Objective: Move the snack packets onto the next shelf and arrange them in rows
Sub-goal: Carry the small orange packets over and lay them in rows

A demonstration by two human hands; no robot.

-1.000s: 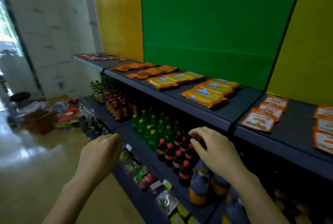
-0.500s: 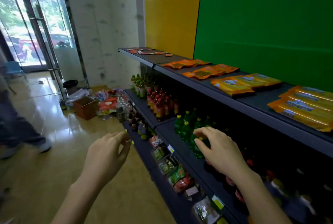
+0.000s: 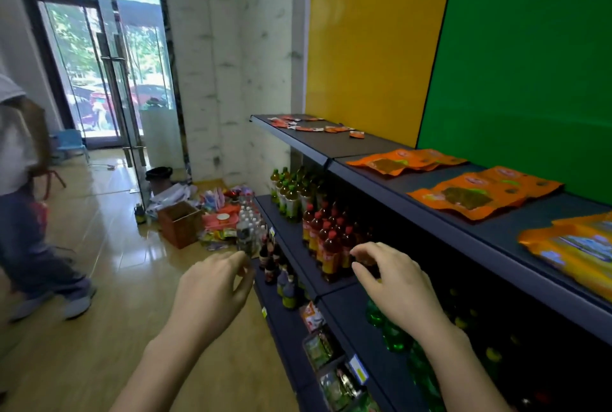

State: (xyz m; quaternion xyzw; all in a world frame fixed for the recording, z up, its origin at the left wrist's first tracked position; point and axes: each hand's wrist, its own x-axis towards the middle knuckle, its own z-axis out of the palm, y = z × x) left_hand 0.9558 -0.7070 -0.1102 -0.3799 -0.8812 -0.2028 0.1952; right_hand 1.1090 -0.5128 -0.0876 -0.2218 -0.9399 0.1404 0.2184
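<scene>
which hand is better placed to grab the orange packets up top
Likely the right hand: empty, by the shelf edge below the orange packets; the left hand is over the aisle.

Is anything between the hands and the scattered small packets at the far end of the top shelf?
Nothing visible. The left hand and right hand hover empty in front of the bottles, below the top shelf. The small packets lie uncovered farther along it, with open air between.

A small grocery shop: dark metal shelving (image 3: 331, 144) along the frame's right carries rows of red-capped drink bottles (image 3: 328, 246), flat orange snack packets (image 3: 480, 194) and shelf-edge price labels (image 3: 358, 369), with a glass entrance door (image 3: 112, 74) at upper left.
</scene>
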